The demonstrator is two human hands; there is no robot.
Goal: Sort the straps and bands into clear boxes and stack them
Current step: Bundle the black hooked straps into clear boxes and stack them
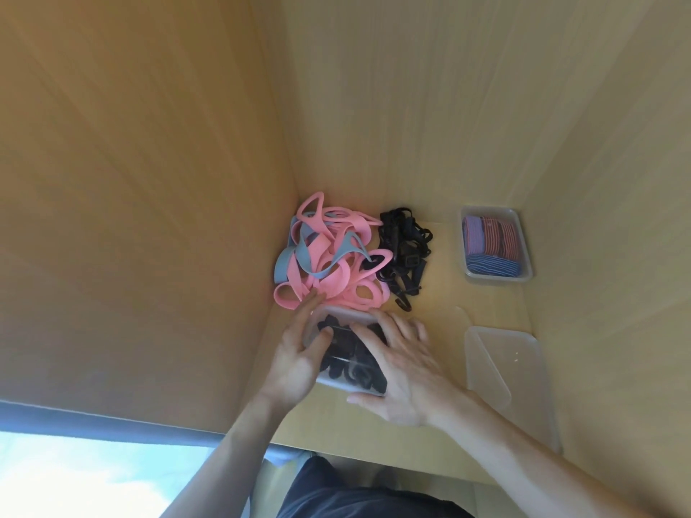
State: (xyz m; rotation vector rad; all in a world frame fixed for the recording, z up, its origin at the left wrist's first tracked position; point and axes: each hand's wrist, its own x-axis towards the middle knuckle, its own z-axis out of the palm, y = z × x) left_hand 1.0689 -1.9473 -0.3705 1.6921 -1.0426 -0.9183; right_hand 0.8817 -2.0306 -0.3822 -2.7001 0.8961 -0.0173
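The head view looks down into a wooden corner, where both hands lie on a lidded clear box (349,370) packed with dark straps. The box sits on the tabletop (441,315).

The left hand (299,353) covers the box's left side. Its fingers (307,312) are stretched out along the far left edge of the lid and its thumb lies flat on top, so they are released, not clenched. The right hand (407,372) covers the right side. Its fingers (396,327) are spread flat across the lid and its thumb runs along the near corner of the box. They too are released and press on the box without curling round it.

Just beyond the left fingertips, touching them, lies a loose heap of pink and grey bands (329,256) pushed into the corner against the side panel (149,218). Beyond the right fingers and apart from them lies a tangle of black buckled straps (405,252), touching the right edge of the pink heap.

Well to the right of the right fingers and farther back stands a second clear box (497,280), without a lid, holding striped bands in red, purple and blue. Nearer, right of the right hand, stands a third clear box (523,386) with a clear flat piece slanted inside it.
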